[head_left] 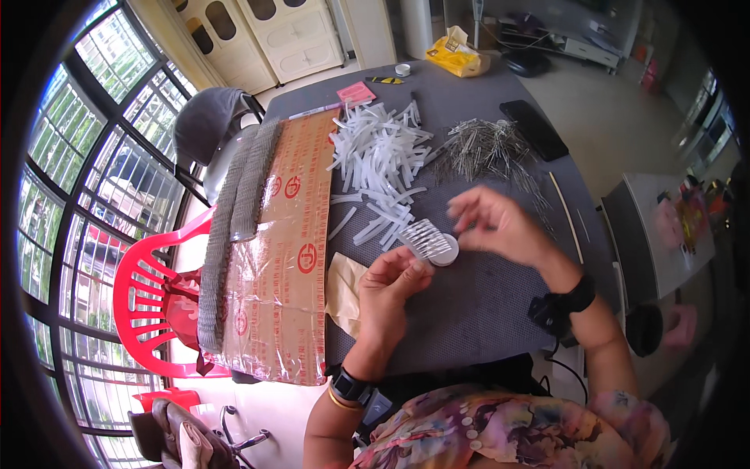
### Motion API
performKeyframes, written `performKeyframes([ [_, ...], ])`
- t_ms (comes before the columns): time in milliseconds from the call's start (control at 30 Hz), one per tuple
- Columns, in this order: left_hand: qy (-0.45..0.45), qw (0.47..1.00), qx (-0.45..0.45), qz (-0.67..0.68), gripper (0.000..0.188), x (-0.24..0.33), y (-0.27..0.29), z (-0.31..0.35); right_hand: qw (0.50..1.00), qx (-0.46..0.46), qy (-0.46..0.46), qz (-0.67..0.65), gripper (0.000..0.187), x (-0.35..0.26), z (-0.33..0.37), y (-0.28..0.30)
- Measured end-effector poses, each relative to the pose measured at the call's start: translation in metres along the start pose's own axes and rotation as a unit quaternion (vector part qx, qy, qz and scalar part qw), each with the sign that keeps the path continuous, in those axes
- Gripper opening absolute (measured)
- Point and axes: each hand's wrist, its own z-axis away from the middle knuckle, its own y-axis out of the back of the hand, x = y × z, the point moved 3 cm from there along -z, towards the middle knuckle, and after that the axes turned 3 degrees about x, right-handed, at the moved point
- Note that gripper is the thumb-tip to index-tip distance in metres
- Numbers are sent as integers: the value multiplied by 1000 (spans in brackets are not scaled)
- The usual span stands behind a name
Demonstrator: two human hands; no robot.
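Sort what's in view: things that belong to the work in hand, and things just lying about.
In the work, by the look of it:
row of pale strips, held in the left hand
pile of white strips
pile of thin metal pieces

Apparently just lying about:
yellow bag
pink card
red chair

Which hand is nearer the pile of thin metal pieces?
Right: the right hand is just this side of the metal pile; the left hand is farther back and to the left.
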Motion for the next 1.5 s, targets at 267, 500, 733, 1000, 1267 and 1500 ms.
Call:
performKeyframes([
  [267, 39, 999, 3, 36, 20, -2, 2, -3, 938, 63, 0, 341, 23, 15, -4, 31],
  [500, 57, 994, -8, 89, 22, -2, 5, -5, 838, 67, 102, 532, 16, 26, -8, 21],
  [733, 53, 994, 27, 90, 22, -1, 7, -3, 941, 82, 48, 325, 16, 3, -1, 14],
  [1000, 61, 993, 9, 99, 22, -2, 7, -4, 966, 58, 12, 251, 10, 8, 3, 14],
  [1267, 57, 993, 9, 99, 21, -2, 8, -5, 971, 120, 99, 181, 8, -3, 1, -8],
  [1500, 55, 993, 4, 100, 21, -3, 8, -5, 928, 66, 231, 285, 10, 6, 0, -17],
])
